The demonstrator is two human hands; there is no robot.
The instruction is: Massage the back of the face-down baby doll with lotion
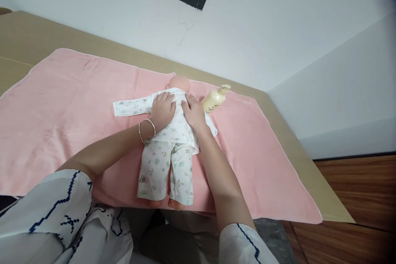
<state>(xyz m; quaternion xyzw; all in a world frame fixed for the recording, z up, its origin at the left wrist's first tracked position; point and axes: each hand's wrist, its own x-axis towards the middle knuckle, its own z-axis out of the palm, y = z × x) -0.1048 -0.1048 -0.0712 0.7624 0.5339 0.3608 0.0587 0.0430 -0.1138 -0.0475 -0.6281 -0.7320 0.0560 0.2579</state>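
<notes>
A baby doll in white printed pyjamas lies on a pink towel, head away from me, feet at the near edge. My left hand, with two thin bangles on the wrist, rests on the doll's upper chest, fingers curled on the cloth. My right hand lies flat on the chest beside it, fingers stretched toward the collar. The doll's head shows just beyond my fingers. One empty sleeve stretches out to the left.
A pale yellow pump bottle lies on the towel just right of the doll's head. The towel covers a tan table set against a white wall. Wooden floor shows at the right.
</notes>
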